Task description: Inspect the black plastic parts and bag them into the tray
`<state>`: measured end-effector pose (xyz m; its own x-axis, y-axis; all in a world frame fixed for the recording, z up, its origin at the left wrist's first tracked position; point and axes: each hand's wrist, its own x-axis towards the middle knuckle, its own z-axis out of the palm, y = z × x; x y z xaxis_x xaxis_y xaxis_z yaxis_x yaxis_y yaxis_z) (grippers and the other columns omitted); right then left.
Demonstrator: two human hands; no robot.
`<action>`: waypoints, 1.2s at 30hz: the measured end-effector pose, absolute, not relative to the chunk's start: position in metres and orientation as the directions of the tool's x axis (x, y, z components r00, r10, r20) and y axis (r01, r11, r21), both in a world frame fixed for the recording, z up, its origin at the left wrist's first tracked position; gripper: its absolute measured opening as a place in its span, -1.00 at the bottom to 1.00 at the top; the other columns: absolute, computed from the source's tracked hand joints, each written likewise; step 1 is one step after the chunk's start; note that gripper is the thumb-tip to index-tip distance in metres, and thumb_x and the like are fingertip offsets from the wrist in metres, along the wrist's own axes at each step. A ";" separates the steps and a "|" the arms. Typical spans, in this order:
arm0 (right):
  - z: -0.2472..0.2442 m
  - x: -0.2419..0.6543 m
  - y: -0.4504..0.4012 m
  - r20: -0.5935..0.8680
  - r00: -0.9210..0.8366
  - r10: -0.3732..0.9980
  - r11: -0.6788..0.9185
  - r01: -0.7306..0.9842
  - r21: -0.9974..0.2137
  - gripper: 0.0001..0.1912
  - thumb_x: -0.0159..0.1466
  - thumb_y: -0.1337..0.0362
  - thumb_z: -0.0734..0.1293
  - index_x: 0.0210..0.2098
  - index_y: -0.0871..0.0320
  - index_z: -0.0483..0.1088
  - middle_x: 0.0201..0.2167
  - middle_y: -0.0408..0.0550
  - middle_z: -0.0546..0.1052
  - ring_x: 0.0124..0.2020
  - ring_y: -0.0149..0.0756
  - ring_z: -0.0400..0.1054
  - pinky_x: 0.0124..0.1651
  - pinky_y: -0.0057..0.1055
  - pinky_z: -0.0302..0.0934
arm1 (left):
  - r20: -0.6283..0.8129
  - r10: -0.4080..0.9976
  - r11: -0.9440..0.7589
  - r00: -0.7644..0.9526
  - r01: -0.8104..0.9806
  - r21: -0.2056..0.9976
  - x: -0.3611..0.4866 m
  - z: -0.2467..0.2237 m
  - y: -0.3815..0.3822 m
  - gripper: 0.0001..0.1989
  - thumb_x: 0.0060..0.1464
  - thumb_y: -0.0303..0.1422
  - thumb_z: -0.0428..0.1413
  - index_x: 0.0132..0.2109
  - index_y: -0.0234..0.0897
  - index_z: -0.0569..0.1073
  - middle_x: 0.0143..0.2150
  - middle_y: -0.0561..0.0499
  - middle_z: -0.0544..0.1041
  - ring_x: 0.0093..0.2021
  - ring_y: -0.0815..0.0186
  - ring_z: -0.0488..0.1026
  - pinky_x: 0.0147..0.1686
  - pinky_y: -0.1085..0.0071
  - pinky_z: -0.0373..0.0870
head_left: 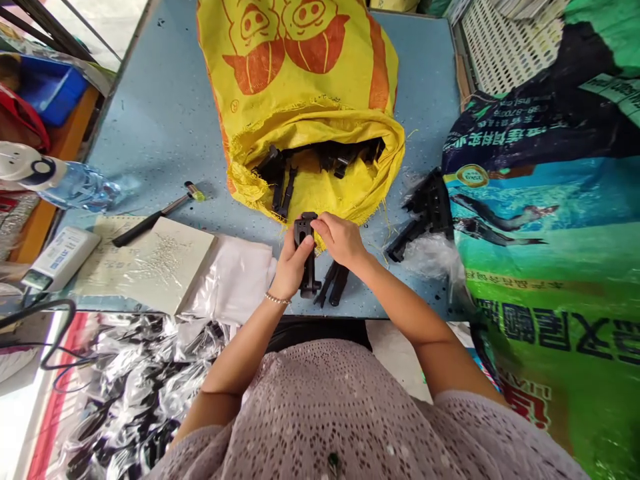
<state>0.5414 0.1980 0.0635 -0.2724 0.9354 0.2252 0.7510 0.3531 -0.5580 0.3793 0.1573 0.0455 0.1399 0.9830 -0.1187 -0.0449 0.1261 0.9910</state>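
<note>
My left hand point(289, 268) is closed around a long black plastic part point(309, 275), its thumb lying across the front. The fingers of my right hand point(344, 241) are pinched together at the upper right end of that same part; whatever small thing might be between them is hidden. Just below my right hand, more black plastic pieces point(340, 285) lie on the table near its front edge. Beyond both hands, a yellow woven sack point(305, 93) lies with its mouth facing me, and several black parts point(286, 187) show inside.
Left on the blue table point(155, 127) are a small hammer point(145, 223), a board with tiny pins point(173, 257), white plastic bags point(235, 273), a white box point(63, 257) and a water bottle point(75, 183). Right are bagged black parts point(425, 213) and a green-blue sack point(540, 267).
</note>
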 end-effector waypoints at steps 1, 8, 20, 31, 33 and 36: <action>0.062 0.540 0.192 0.197 -0.287 0.938 0.347 0.731 -0.588 -0.40 0.57 -0.07 -0.09 -0.31 0.08 0.36 -0.42 -0.07 0.49 -0.38 -0.27 0.35 -0.28 -0.35 0.12 | -0.111 0.988 0.115 0.109 -0.035 0.993 0.378 0.044 0.160 -0.36 0.31 0.09 0.05 0.39 -0.08 0.25 0.18 -0.10 0.48 0.16 0.17 0.47 0.09 0.29 0.50; 0.039 0.537 0.128 0.316 -0.597 0.737 0.672 0.596 -0.440 -0.43 0.52 -0.14 0.07 -0.39 0.09 0.38 -0.46 -0.02 0.49 -0.41 -0.23 0.35 -0.29 -0.30 0.10 | -0.214 0.972 0.221 0.100 -0.068 0.973 0.367 0.027 0.176 -0.34 0.32 0.05 0.06 0.39 -0.15 0.16 -0.21 0.00 0.53 -0.33 0.31 0.50 -0.28 0.37 0.49; 0.040 0.472 0.320 -0.385 -0.137 0.912 -0.079 0.866 -0.494 -0.46 0.51 -0.05 0.14 -0.21 0.27 0.52 -0.32 0.22 0.63 -0.16 0.00 0.55 -0.11 -0.27 0.28 | -0.002 0.991 -0.076 0.132 0.575 0.815 0.408 -0.014 0.135 -0.58 0.31 -0.21 0.09 0.22 -0.29 0.43 0.23 -0.37 0.47 0.23 -0.22 0.37 0.23 -0.20 0.29; 0.034 0.449 0.343 -0.275 -0.038 0.961 -0.114 0.851 -0.513 -0.14 0.27 -0.15 0.36 0.29 0.35 0.10 0.06 0.44 0.55 0.11 0.26 0.48 0.09 0.01 0.35 | 0.087 0.987 -0.141 0.135 0.466 0.873 0.388 -0.024 0.154 -0.74 0.23 -0.35 0.18 0.03 -0.31 0.56 0.12 -0.33 0.50 0.13 -0.08 0.45 0.18 -0.07 0.38; 0.038 0.455 0.342 -0.350 -0.069 0.934 -0.170 0.777 -0.606 -0.18 0.25 -0.04 0.38 0.30 0.29 0.04 0.01 0.35 0.56 0.01 0.18 0.53 -0.02 -0.05 0.41 | 0.087 0.989 -0.131 0.119 0.429 0.894 0.377 -0.019 0.154 -0.74 0.28 -0.27 0.15 0.03 -0.29 0.55 0.06 -0.26 0.54 -0.02 0.07 0.51 0.06 0.05 0.47; 0.042 0.480 0.312 -0.403 -0.194 0.894 -0.259 0.509 -0.821 -0.33 0.29 0.05 0.32 0.26 0.16 0.02 -0.15 0.08 0.56 -0.23 -0.07 0.54 -0.28 -0.25 0.41 | 0.028 1.000 -0.027 -0.001 0.251 0.968 0.358 -0.005 0.156 -0.60 0.34 -0.09 0.09 0.14 -0.25 0.49 -0.02 -0.17 0.58 -0.23 0.26 0.50 -0.13 0.22 0.51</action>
<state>0.4798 0.3120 0.0417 -0.1943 0.8942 -0.4033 0.5093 -0.2594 -0.8205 0.3580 0.1560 -0.0054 -0.0007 0.9996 0.0280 0.2509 -0.0269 0.9676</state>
